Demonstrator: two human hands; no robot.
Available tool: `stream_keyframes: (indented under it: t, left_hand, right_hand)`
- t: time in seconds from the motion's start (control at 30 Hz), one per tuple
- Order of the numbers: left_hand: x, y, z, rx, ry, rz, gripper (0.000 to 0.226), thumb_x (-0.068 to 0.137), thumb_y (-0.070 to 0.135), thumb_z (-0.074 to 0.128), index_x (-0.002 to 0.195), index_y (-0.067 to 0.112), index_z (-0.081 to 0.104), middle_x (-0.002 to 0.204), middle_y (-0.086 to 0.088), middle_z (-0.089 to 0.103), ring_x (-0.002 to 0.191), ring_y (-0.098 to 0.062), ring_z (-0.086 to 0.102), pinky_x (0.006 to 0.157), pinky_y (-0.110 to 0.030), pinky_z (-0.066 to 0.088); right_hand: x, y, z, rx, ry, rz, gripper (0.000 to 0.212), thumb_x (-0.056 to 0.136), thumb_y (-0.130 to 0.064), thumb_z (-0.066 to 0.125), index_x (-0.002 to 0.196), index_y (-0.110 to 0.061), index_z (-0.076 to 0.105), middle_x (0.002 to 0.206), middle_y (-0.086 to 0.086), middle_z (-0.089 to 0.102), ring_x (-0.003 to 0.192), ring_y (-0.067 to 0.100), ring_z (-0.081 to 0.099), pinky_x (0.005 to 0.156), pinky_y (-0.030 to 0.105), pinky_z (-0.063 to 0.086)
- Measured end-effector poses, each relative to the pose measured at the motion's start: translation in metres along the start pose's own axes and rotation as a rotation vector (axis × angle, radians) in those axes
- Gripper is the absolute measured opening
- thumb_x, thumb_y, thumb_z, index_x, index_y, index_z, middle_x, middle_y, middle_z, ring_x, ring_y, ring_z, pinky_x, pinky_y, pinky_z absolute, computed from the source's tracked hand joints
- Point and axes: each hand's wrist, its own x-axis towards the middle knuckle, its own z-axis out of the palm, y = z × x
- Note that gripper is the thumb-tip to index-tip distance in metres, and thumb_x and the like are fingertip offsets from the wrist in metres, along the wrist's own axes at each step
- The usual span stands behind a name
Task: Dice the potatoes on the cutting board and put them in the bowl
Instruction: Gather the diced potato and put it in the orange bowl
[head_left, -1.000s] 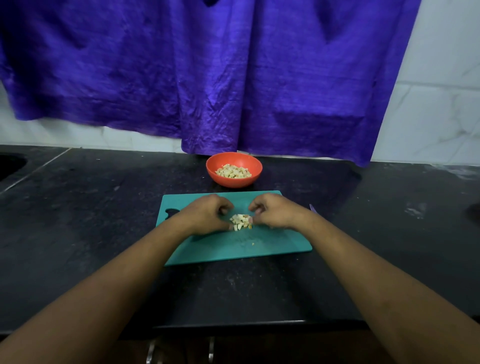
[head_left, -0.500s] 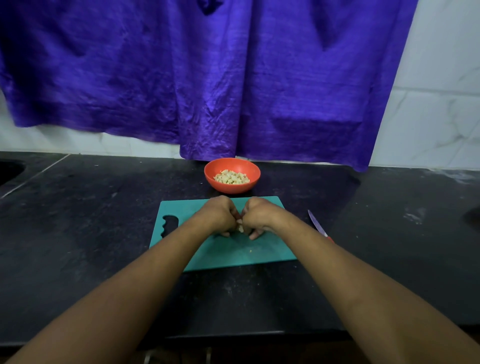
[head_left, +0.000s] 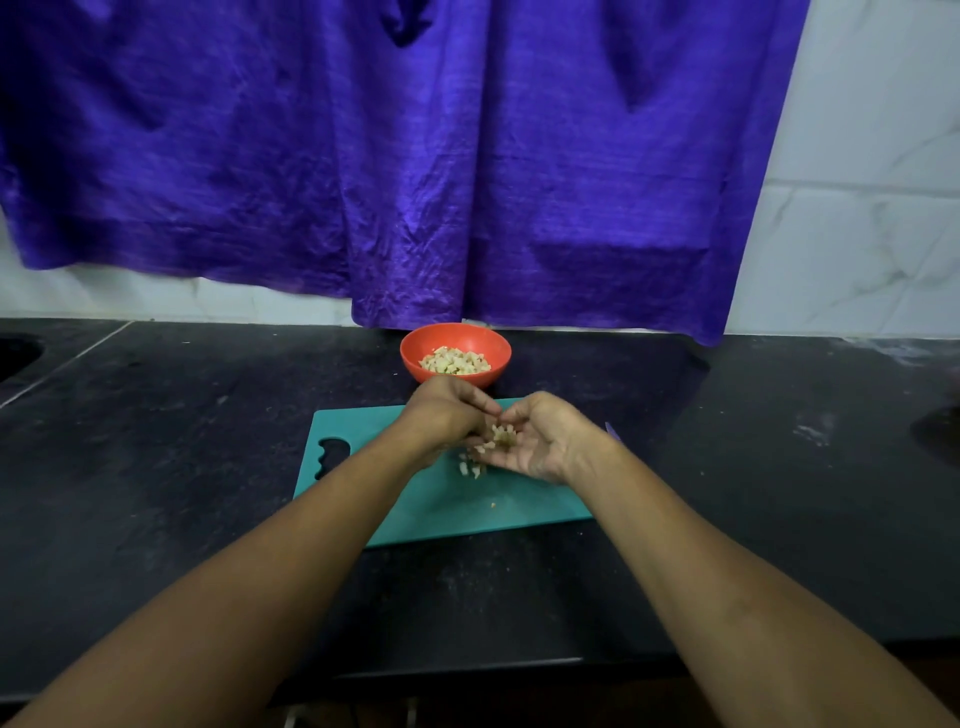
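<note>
The right hand (head_left: 540, 441) has just rolled palm-up and risen off the cutting board (head_left: 415, 499). It is cupped, fingers loosely bent, with a small heap of diced potato (head_left: 503, 435) resting in the hollow of the palm. The left hand (head_left: 447, 421) sits knuckles-up against it, fingers curled and tips bunched at the edge of that heap. I cannot tell whether it pinches any pieces or only nudges them in. Half a second ago both hands were knuckles-up, pressed together flat on the board over the potato. Half a second before that, the pile lay open between them. So I read this as the scoop being made and the carry about to start. The orange bowl (head_left: 410, 364) stands on the dark counter (head_left: 182, 441) just beyond the board's far edge, close behind the left hand. It already holds a layer of earlier dice (head_left: 454, 361). Not everything came up: a few loose pieces (head_left: 471, 467) lie on the board under the heel of the right hand, with a crumb or two nearer me. I judge a second gather will be needed after this load is tipped in. The knife blade showed plainly to the right of the board earlier. Now only a thin sliver (head_left: 612, 430) peeks past the right wrist.
</note>
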Motion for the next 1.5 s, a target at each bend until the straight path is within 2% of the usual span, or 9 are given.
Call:
stream_keyframes:
  t: [0.13, 0.23, 0.37, 0.47, 0.6, 0.83, 1.07, 1.4, 1.5]
  left_hand:
    - [-0.004, 0.016, -0.002, 0.073, -0.051, 0.055, 0.032, 0.093, -0.016, 0.052, 0.097, 0.006, 0.075, 0.093, -0.014, 0.079, 0.076, -0.013, 0.074, 0.067, -0.022, 0.061]
    - [-0.009, 0.02, -0.009, 0.025, -0.06, 0.104, 0.026, 0.094, -0.014, 0.055, 0.099, 0.003, 0.074, 0.094, -0.015, 0.078, 0.08, -0.013, 0.076, 0.072, -0.022, 0.062]
    - [-0.013, 0.009, -0.026, 0.042, 0.004, 0.142, 0.016, 0.093, -0.004, 0.068, 0.098, 0.011, 0.074, 0.092, -0.005, 0.076, 0.083, -0.012, 0.072, 0.072, -0.025, 0.06]
    - [-0.019, -0.002, -0.042, 0.261, -0.031, 0.052, 0.016, 0.09, 0.004, 0.075, 0.102, 0.012, 0.071, 0.09, -0.007, 0.075, 0.078, -0.017, 0.069, 0.074, -0.033, 0.06]
    - [-0.027, -0.01, -0.046, 0.571, -0.186, -0.121, 0.035, 0.08, 0.017, 0.088, 0.109, 0.02, 0.068, 0.105, -0.006, 0.07, 0.085, -0.019, 0.07, 0.068, -0.026, 0.059]
    - [-0.019, -0.008, -0.02, 0.772, -0.1, -0.012, 0.007, 0.087, 0.013, 0.08, 0.089, 0.019, 0.076, 0.09, -0.001, 0.075, 0.079, -0.017, 0.075, 0.076, -0.035, 0.065]
    - [-0.012, -0.013, -0.001, 0.507, -0.048, -0.077, 0.007, 0.09, 0.008, 0.072, 0.09, 0.007, 0.079, 0.085, -0.014, 0.078, 0.074, -0.022, 0.074, 0.078, -0.038, 0.065]
    - [-0.016, -0.024, -0.002, -0.03, -0.025, -0.163, 0.016, 0.09, -0.012, 0.064, 0.099, 0.0, 0.07, 0.078, -0.009, 0.074, 0.064, -0.014, 0.07, 0.06, -0.025, 0.062]
    - [-0.015, -0.023, -0.002, -0.071, 0.019, -0.112, 0.017, 0.088, -0.012, 0.068, 0.091, 0.005, 0.069, 0.076, -0.007, 0.075, 0.072, -0.017, 0.073, 0.075, -0.034, 0.065]
  right_hand:
    - [0.004, 0.003, 0.002, 0.157, 0.051, -0.024, 0.034, 0.101, -0.004, 0.036, 0.119, 0.009, 0.062, 0.103, 0.024, 0.072, 0.1, 0.036, 0.071, 0.076, 0.049, 0.059]
    - [0.007, 0.004, -0.001, 0.183, 0.065, -0.014, 0.034, 0.106, -0.01, 0.037, 0.118, 0.009, 0.062, 0.118, 0.024, 0.069, 0.109, 0.035, 0.069, 0.078, 0.046, 0.06]
    - [0.006, -0.001, -0.007, 0.158, 0.072, -0.002, 0.023, 0.105, -0.011, 0.05, 0.104, 0.007, 0.065, 0.092, 0.018, 0.065, 0.083, 0.026, 0.067, 0.063, 0.038, 0.063]
    - [0.003, -0.008, -0.015, -0.128, 0.085, -0.016, 0.01, 0.1, -0.007, 0.06, 0.097, 0.001, 0.064, 0.079, 0.012, 0.062, 0.068, 0.019, 0.063, 0.053, 0.03, 0.059]
    - [-0.005, -0.012, -0.019, -0.663, 0.062, 0.004, 0.01, 0.091, 0.007, 0.067, 0.101, 0.007, 0.067, 0.082, 0.018, 0.065, 0.065, 0.021, 0.069, 0.055, 0.031, 0.061]
    - [-0.007, -0.003, 0.003, -0.967, 0.165, -0.033, 0.026, 0.087, 0.019, 0.063, 0.111, 0.01, 0.063, 0.094, 0.026, 0.07, 0.082, 0.031, 0.075, 0.073, 0.041, 0.065]
    - [-0.003, 0.002, 0.014, -0.897, 0.167, -0.041, 0.014, 0.09, 0.019, 0.056, 0.09, 0.006, 0.062, 0.085, 0.022, 0.07, 0.074, 0.026, 0.073, 0.076, 0.041, 0.064]
    - [-0.004, 0.004, 0.001, -0.452, 0.056, 0.079, 0.017, 0.1, 0.002, 0.049, 0.102, 0.01, 0.063, 0.08, 0.021, 0.071, 0.072, 0.028, 0.072, 0.07, 0.039, 0.064]
    - [-0.003, 0.006, 0.001, -0.3, 0.064, 0.064, 0.023, 0.104, -0.004, 0.043, 0.099, 0.008, 0.062, 0.079, 0.021, 0.071, 0.072, 0.03, 0.072, 0.06, 0.039, 0.064]
